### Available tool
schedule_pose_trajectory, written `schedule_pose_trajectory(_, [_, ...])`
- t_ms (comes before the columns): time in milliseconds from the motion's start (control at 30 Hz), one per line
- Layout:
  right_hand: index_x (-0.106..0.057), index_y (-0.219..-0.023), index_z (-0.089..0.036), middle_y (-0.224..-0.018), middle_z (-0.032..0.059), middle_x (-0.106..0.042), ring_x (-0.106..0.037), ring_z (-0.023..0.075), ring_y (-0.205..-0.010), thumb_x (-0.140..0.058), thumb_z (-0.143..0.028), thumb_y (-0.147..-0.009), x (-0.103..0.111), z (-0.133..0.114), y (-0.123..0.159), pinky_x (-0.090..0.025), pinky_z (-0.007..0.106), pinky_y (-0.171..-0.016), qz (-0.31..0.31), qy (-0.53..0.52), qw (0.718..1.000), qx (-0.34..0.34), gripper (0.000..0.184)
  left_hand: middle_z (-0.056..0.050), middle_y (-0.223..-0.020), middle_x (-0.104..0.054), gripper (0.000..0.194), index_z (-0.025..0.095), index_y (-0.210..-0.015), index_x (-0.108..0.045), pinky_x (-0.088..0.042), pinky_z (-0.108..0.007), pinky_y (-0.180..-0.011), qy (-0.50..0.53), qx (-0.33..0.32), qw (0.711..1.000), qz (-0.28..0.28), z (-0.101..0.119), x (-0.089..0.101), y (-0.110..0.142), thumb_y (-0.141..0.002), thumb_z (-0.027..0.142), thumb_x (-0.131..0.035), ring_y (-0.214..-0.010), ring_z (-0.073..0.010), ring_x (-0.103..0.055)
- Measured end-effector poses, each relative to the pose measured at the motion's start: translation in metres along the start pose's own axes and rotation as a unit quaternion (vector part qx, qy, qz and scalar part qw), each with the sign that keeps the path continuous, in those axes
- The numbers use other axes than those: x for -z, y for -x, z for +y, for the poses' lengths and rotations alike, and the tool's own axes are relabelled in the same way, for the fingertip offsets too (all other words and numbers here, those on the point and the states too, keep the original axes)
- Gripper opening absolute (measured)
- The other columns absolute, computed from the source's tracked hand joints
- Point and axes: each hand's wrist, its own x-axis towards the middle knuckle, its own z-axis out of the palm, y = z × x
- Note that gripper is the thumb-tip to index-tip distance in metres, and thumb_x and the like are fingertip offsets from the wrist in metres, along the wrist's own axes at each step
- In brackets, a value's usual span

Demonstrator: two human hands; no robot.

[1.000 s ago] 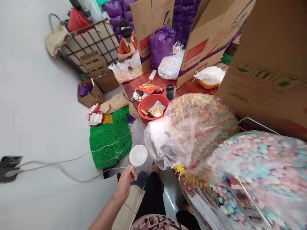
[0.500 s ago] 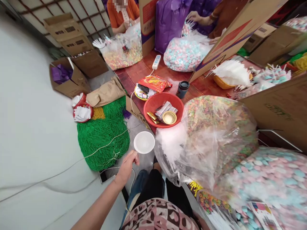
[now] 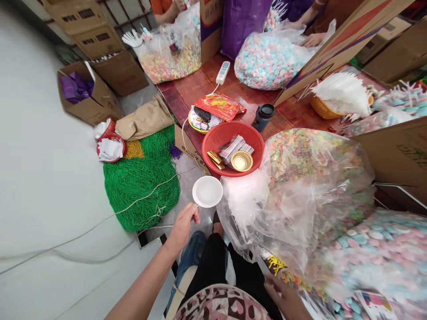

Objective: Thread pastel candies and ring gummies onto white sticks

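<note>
My left hand [image 3: 184,223] is closed on the handle of a small white scoop [image 3: 207,191], held up beside the table's near corner. The scoop's bowl looks empty. Just to its right bulges a big clear bag of multicoloured ring sweets [image 3: 307,186]. My right hand [image 3: 283,297] rests low by my lap, fingers loosely apart, touching the bag's lower edge and gripping nothing I can see. A second bag of pink and blue sweets [image 3: 376,253] lies at the far right.
A red basket [image 3: 213,138] with packets and a gold tin sits on the red-brown table [image 3: 200,86], near a dark cup [image 3: 263,116]. Green beads [image 3: 140,182] and cardboard boxes [image 3: 96,95] lie on the floor. Another person's hand [image 3: 312,41] rests on a sweets bag beyond.
My view has tilted down and toward the table. My left hand has carried the scoop right, closer to the ring-sweet bag. My right hand has come into view at the bottom.
</note>
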Motion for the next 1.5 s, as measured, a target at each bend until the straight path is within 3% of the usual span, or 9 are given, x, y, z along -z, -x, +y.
schedule_pose_trajectory(67, [-0.079, -0.087, -0.025, -0.092, 0.0068, -0.078, -0.073, 0.0296, -0.092, -0.056, -0.056, -0.072, 0.022, -0.028, -0.017, -0.058, 0.040, -0.085, -0.047, -0.048, 0.998, 0.010, 0.042, 0.000, -0.067, -0.048, 0.034, 0.021, -0.066, -0.049, -0.038, -0.030, -0.066, 0.000, -0.003, 1.000, -0.004, 0.002, -0.003, -0.005, -0.092, 0.042, -0.045, -0.065, -0.0155, -0.045])
schedule_pose_trajectory(200, [-0.076, -0.096, -0.021, -0.088, 0.0064, -0.077, -0.072, 0.0226, -0.076, -0.054, -0.054, -0.082, 0.061, -0.104, -0.062, -0.059, 0.034, -0.074, -0.039, -0.115, 0.992, 0.035, 0.042, -0.001, -0.067, -0.049, 0.033, 0.021, -0.066, -0.049, -0.038, -0.031, -0.067, -0.015, 0.001, 1.000, -0.002, 0.007, -0.009, -0.015, -0.091, 0.043, -0.044, -0.065, -0.0161, -0.046])
schedule_pose_trajectory(333, [-0.072, -0.104, -0.017, -0.097, 0.0089, -0.075, -0.072, 0.0199, -0.079, -0.046, -0.044, -0.088, 0.087, -0.172, -0.127, -0.057, 0.028, -0.062, 0.084, -0.059, 0.987, 0.127, 0.040, -0.001, -0.066, -0.049, 0.033, 0.022, -0.066, -0.048, -0.039, -0.030, -0.066, -0.037, 0.004, 0.999, 0.009, 0.015, -0.014, -0.022, -0.089, 0.045, -0.045, -0.065, -0.0165, -0.046])
schedule_pose_trajectory(433, [-0.063, -0.124, -0.016, -0.102, 0.0109, -0.073, -0.070, 0.0211, -0.090, -0.045, -0.034, -0.090, 0.100, -0.206, -0.183, -0.056, 0.032, -0.073, 0.151, -0.005, 0.980, 0.132, 0.043, -0.001, -0.065, -0.048, 0.033, 0.022, -0.065, -0.047, -0.038, -0.030, -0.065, -0.032, 0.002, 0.999, 0.013, 0.020, -0.016, -0.024, -0.089, 0.044, -0.045, -0.065, -0.0161, -0.045])
schedule_pose_trajectory(567, [-0.061, -0.124, -0.013, -0.118, 0.0174, -0.067, -0.063, 0.0277, -0.108, -0.052, -0.025, -0.085, 0.109, -0.232, -0.239, -0.047, 0.040, -0.092, 0.193, 0.095, 0.969, 0.121, 0.042, 0.000, -0.065, -0.048, 0.032, 0.021, -0.064, -0.047, -0.038, -0.030, -0.064, -0.014, -0.003, 1.000, 0.009, 0.021, -0.014, -0.023, -0.089, 0.041, -0.046, -0.064, -0.0155, -0.044])
schedule_pose_trajectory(833, [-0.069, -0.107, -0.016, -0.106, 0.0154, -0.071, -0.063, 0.0283, -0.101, -0.055, -0.021, -0.080, 0.107, -0.234, -0.286, -0.045, 0.039, -0.085, 0.194, 0.196, 0.959, 0.066, 0.030, 0.000, -0.066, -0.049, 0.031, 0.021, -0.066, -0.050, -0.038, -0.030, -0.065, -0.025, 0.009, 1.000, 0.003, 0.011, -0.007, -0.017, -0.090, 0.040, -0.046, -0.065, -0.0156, -0.046])
schedule_pose_trajectory(1133, [-0.063, -0.112, -0.013, -0.097, 0.0115, -0.070, -0.062, 0.0233, -0.088, -0.049, -0.025, -0.083, 0.114, -0.229, -0.281, -0.046, 0.033, -0.076, 0.246, 0.138, 0.956, 0.076, 0.034, -0.002, -0.065, -0.050, 0.031, 0.022, -0.064, -0.048, -0.039, -0.031, -0.065, -0.042, 0.014, 0.999, -0.008, 0.009, -0.012, -0.014, -0.088, 0.042, -0.046, -0.065, -0.0168, -0.047])
schedule_pose_trajectory(1267, [-0.066, -0.103, -0.014, -0.083, 0.0067, -0.067, -0.059, 0.0190, -0.077, -0.045, -0.021, -0.079, 0.118, -0.221, -0.241, -0.043, 0.029, -0.068, 0.258, 0.059, 0.955, 0.132, 0.033, -0.001, -0.065, -0.050, 0.031, 0.023, -0.064, -0.046, -0.040, -0.032, -0.066, -0.037, 0.019, 0.999, -0.011, 0.006, -0.015, -0.012, -0.087, 0.044, -0.047, -0.065, -0.0171, -0.047])
schedule_pose_trajectory(1500, [-0.071, -0.095, -0.017, -0.064, 0.0017, -0.059, -0.053, 0.0157, -0.061, -0.045, -0.027, -0.081, 0.090, -0.169, -0.153, -0.037, 0.027, -0.061, 0.233, 0.076, 0.964, 0.106, 0.031, -0.001, -0.066, -0.049, 0.032, 0.022, -0.064, -0.049, -0.039, -0.031, -0.067, -0.030, 0.020, 0.999, -0.028, -0.004, -0.010, 0.008, -0.090, 0.041, -0.045, -0.066, -0.0166, -0.047])
